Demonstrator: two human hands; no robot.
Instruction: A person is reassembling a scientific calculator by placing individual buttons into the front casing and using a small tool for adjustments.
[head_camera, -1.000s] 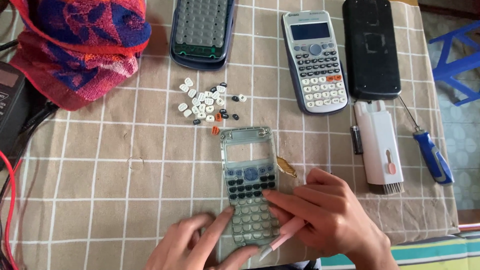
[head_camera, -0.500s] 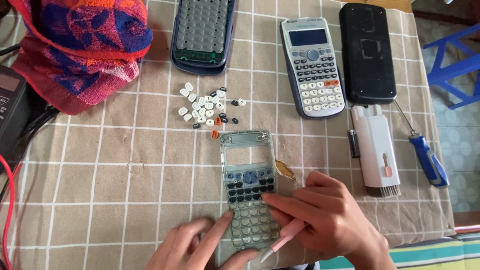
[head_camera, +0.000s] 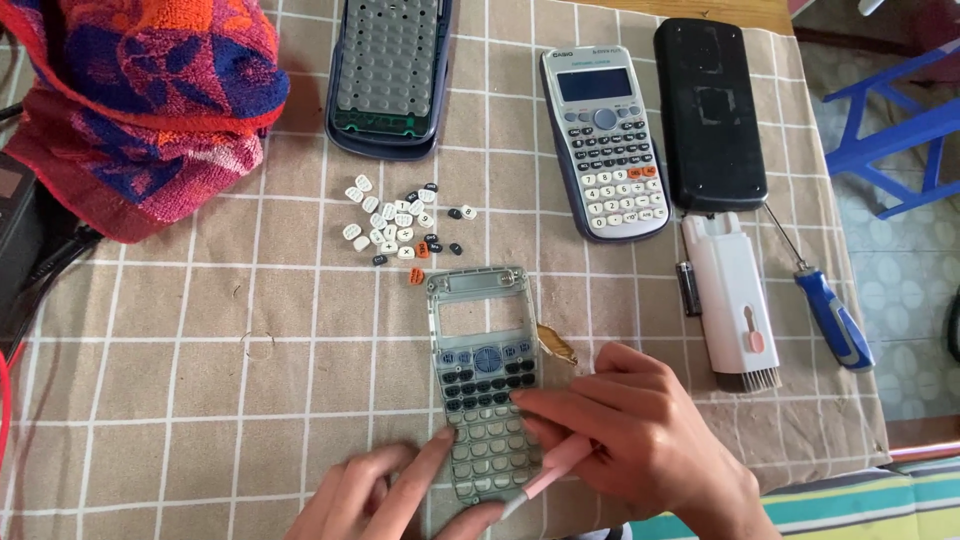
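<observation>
Starting well left of the calculator front shell (head_camera: 484, 380), a bright patterned towel (head_camera: 140, 100) sits bunched up, far up and to the left of it, with a dark device (head_camera: 20, 230) and cords at the table edge beyond. The checked tablecloth (head_camera: 200, 350) runs bare between towel and shell. Down at the bottom, the left hand (head_camera: 375, 495) lies just left of the shell's lower end, fingers loosely spread, one fingertip touching the shell's lower left edge, steadying it and gripping nothing that I can see. Just above and left of the shell, a scatter of loose keys (head_camera: 400, 225), white, black and a couple of orange, lies on the cloth. Higher up from the shell, a calculator back half (head_camera: 390, 75) shows its grey rubber dome sheet. The shell itself lies flat, face up, display window empty, dark keys seated in the upper rows, clear sockets lower down. Over its lower right corner comes the right hand (head_camera: 640, 440), fingers drawn together, pinching a thin pink tool (head_camera: 550, 475) that slants down to the shell's bottom edge. Up and right of the shell, a whole grey calculator (head_camera: 605, 140); further right a black slide cover (head_camera: 710, 110), a white cleaning brush kit (head_camera: 740, 300), then a blue-handled screwdriver (head_camera: 825, 305) farthest right.
</observation>
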